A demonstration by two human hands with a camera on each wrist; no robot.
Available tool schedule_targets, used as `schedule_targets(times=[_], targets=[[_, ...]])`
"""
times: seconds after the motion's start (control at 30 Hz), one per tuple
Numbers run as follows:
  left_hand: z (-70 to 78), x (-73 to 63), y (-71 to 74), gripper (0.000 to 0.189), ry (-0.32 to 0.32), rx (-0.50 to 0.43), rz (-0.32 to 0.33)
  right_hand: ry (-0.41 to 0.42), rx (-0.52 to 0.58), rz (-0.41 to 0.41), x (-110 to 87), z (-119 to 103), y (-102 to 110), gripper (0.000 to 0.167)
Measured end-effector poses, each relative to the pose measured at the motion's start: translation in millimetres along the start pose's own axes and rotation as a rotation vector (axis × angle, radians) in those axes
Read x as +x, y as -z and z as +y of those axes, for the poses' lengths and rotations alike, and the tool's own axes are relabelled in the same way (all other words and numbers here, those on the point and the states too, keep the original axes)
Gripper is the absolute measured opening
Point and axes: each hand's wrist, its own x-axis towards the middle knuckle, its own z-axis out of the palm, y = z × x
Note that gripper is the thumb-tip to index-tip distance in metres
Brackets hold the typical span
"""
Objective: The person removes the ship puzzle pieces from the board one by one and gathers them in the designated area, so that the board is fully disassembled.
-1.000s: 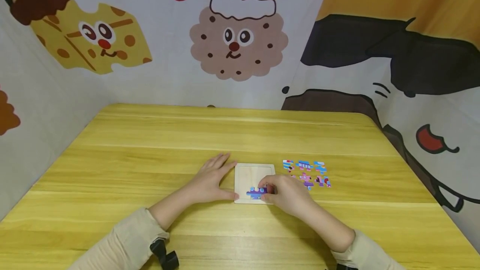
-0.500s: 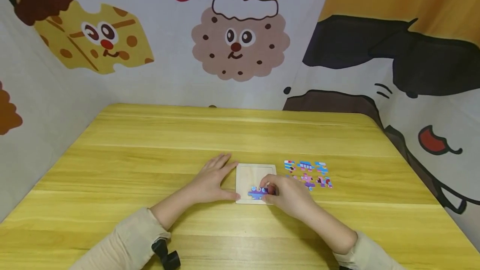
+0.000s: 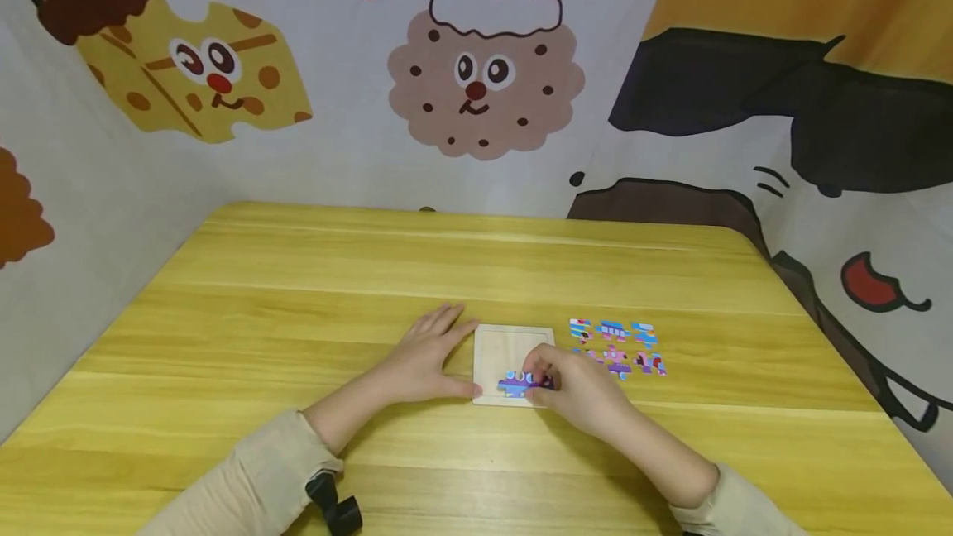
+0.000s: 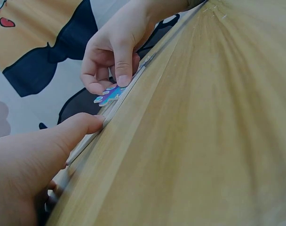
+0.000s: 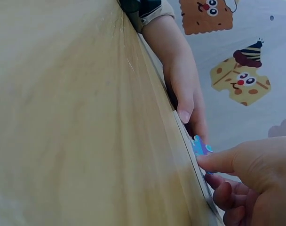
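Note:
A square wooden puzzle tray (image 3: 491, 350) with a raised rim lies on the table. My left hand (image 3: 423, 364) lies along its left side, fingers extended, thumb on the lower left corner and a fingertip by the upper left one. Between thumb and fingers, my right hand (image 3: 584, 391) pinches a blue and purple jigsaw piece (image 3: 514, 385) over the tray's lower part. The left wrist view shows that piece (image 4: 108, 95) tilted up above the tray edge. From the right wrist view, the right thumb covers part of the piece (image 5: 199, 146).
Several loose jigsaw pieces (image 3: 614, 331) lie in two rows on the table right of the tray; the right hand is close to the nearer row. The wooden table (image 3: 335, 263) reaches back to a cartoon-printed cloth (image 3: 335, 172).
The head view has shifted slightly, so the whole scene sits a little further right. The hands, the tray and the pinched jigsaw piece keep nearly the same places relative to each other.

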Motion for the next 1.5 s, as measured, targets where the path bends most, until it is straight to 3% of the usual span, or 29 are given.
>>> schedule_targets(times=[0.47,1.03,1.5], targets=[[-0.3,0.6,-0.6,0.097,0.016,0.008,0.000,0.086,0.133,-0.006,-0.4,7,3,0.019],[0.3,0.7,1.4,0.098,0.015,0.019,-0.013,0.129,0.412,-0.003,-11.5,15,19,0.018],[-1.1,0.2,0.0,0.098,0.003,0.026,-0.020,0.162,0.430,0.073,-23.9,30,30,0.015]])
